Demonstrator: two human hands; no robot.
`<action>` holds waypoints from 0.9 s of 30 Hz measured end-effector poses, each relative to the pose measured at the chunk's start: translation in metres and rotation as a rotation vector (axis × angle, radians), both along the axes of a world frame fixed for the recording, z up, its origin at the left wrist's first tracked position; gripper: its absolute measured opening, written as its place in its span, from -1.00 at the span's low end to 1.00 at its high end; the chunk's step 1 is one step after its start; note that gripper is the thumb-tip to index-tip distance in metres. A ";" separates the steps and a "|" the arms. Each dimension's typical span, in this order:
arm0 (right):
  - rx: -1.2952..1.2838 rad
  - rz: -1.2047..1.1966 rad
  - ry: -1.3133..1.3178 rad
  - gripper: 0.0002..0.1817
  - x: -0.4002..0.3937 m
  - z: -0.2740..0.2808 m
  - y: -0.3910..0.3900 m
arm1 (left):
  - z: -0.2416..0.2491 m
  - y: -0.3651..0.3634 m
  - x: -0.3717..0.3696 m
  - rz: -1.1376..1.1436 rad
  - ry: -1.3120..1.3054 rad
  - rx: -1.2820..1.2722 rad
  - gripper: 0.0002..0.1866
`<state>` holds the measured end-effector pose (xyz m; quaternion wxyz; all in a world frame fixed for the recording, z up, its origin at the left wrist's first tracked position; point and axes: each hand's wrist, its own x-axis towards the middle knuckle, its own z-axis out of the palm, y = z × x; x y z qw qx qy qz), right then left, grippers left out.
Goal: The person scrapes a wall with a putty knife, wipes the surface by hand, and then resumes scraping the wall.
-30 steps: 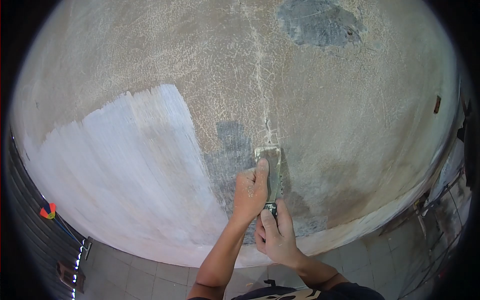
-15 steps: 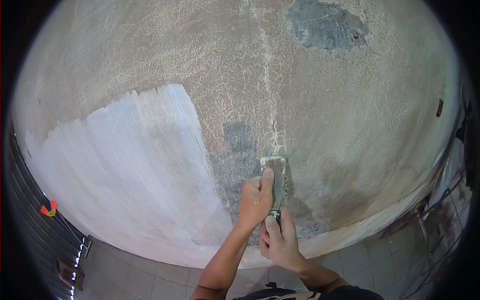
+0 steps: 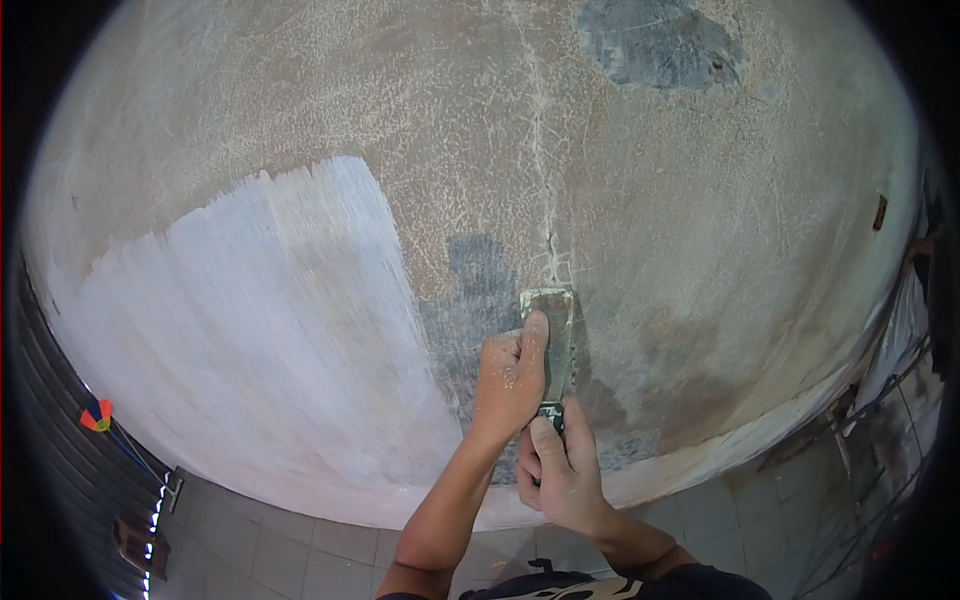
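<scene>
Both hands are on one scraper (image 3: 560, 335), its flat metal blade edge set against the wall (image 3: 680, 200) just below a cracked line. My left hand (image 3: 510, 385) is closed on the blade, its thumb lying along the face and dust on its back. Lower down, my right hand (image 3: 565, 470) wraps round the dark handle, most of which is hidden by the fingers. Around the blade the brown paint is finely cracked, and a bare grey patch (image 3: 470, 320) lies just left of it.
White paint (image 3: 270, 330) covers the wall's lower left. Another grey patch (image 3: 660, 45) shows high on the right. Grey floor tiles (image 3: 290, 535) run along the wall's foot. A corrugated panel (image 3: 70, 450) with a colourful fan-shaped object (image 3: 97, 415) stands at left.
The scraper and both hands have moved a little way up the wall, toward the cracked line. Both hands keep their hold, and the view has shifted slightly.
</scene>
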<state>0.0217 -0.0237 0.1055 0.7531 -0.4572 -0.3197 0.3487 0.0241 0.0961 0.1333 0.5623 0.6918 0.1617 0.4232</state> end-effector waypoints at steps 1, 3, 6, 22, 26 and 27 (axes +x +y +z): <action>-0.001 0.000 -0.006 -0.87 0.001 -0.003 0.001 | -0.003 0.000 0.000 0.000 -0.006 -0.001 -0.39; 0.013 -0.045 -0.004 -0.89 0.000 -0.019 0.005 | -0.016 -0.001 -0.001 0.069 0.023 0.084 -0.39; -0.007 -0.038 -0.010 -0.88 0.001 -0.032 0.005 | -0.027 -0.001 0.001 0.065 0.025 0.064 -0.39; 0.021 -0.034 -0.032 -0.89 -0.001 -0.006 0.007 | -0.003 0.004 0.001 0.040 -0.041 0.106 -0.36; -0.003 -0.043 -0.027 -0.88 -0.006 -0.014 0.007 | -0.017 0.001 -0.003 0.055 0.001 0.112 -0.39; -0.006 -0.058 -0.035 -0.90 -0.007 -0.014 0.007 | -0.019 -0.001 -0.003 0.074 0.017 0.122 -0.37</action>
